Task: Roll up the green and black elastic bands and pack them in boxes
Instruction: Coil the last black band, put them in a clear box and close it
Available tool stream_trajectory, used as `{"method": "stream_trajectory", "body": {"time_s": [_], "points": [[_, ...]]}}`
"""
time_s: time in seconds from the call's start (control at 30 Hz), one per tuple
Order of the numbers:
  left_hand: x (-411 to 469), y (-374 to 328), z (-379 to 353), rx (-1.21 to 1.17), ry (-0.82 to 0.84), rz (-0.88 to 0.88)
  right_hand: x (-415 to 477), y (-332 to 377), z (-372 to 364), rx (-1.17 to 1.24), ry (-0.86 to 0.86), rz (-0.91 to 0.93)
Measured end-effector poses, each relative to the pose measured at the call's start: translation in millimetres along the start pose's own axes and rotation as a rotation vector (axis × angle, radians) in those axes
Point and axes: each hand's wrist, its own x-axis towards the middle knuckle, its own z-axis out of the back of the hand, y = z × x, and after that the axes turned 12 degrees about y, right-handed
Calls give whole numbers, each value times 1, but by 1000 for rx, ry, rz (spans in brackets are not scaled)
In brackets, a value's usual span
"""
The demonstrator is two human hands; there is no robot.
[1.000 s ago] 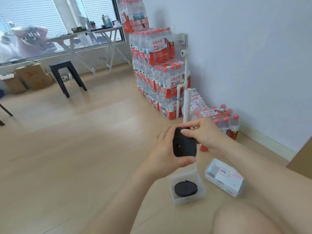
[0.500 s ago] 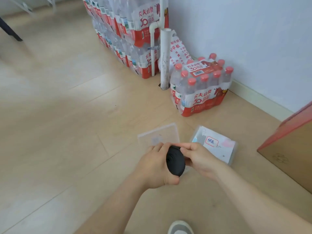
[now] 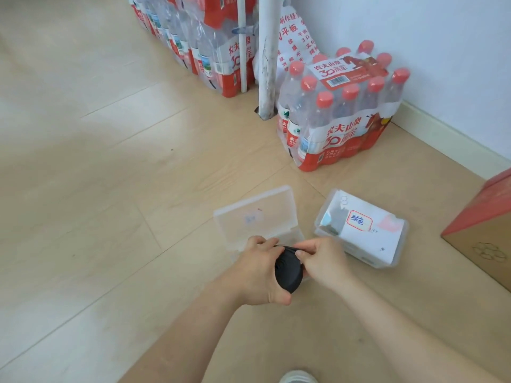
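Note:
A rolled black elastic band (image 3: pixel 287 273) stands on edge between both hands, just above the floor. My left hand (image 3: pixel 257 275) grips its left side, thumb curled under it. My right hand (image 3: pixel 322 262) pinches its top edge. Right behind the hands lies an open clear plastic box (image 3: pixel 257 217) with its lid flipped back; my hands hide what is inside it. To its right sits a closed clear box (image 3: pixel 362 230) with a white label bearing blue writing.
A shrink-wrapped pack of red-capped water bottles (image 3: pixel 340 111) stands beyond the boxes by the white wall. More bottle packs (image 3: pixel 204 42) and a white pipe (image 3: pixel 266 56) stand behind. A cardboard box (image 3: pixel 486 236) is at the right edge. A shoe tip (image 3: pixel 297 377) shows below.
The view has tilted down from the room to the floor. Both hands have lowered the black roll to just above the open box, and the roll now stands on edge.

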Motion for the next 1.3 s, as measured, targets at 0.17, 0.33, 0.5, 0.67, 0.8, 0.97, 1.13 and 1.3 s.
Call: {"method": "stream_trajectory", "body": {"time_s": [0.17, 0.33, 0.5, 0.67, 0.8, 0.97, 1.13, 1.3], "points": [[4, 15, -9, -61, -47, -41, 4, 0, -7, -28, -64, -30], [3, 24, -16, -95, -176, -57, 8, 6, -10, -61, -154, -27], [2, 24, -23, -20, -185, -41, 8, 3, -20, -217, -235, -30], [13, 26, -30, 135, -108, -32, 5, 5, -23, -679, -154, -117], [15, 28, -35, 160, -106, -24, 2, 16, -20, -956, -9, -124], [15, 24, -36, 191, -111, -26, 3, 14, -14, -1207, -47, -22], [15, 19, -38, 40, -227, -25, 2, -2, -8, -1113, -25, -60], [18, 20, -38, -61, -258, -27, 4, -7, 0, -925, 78, -58]]}}
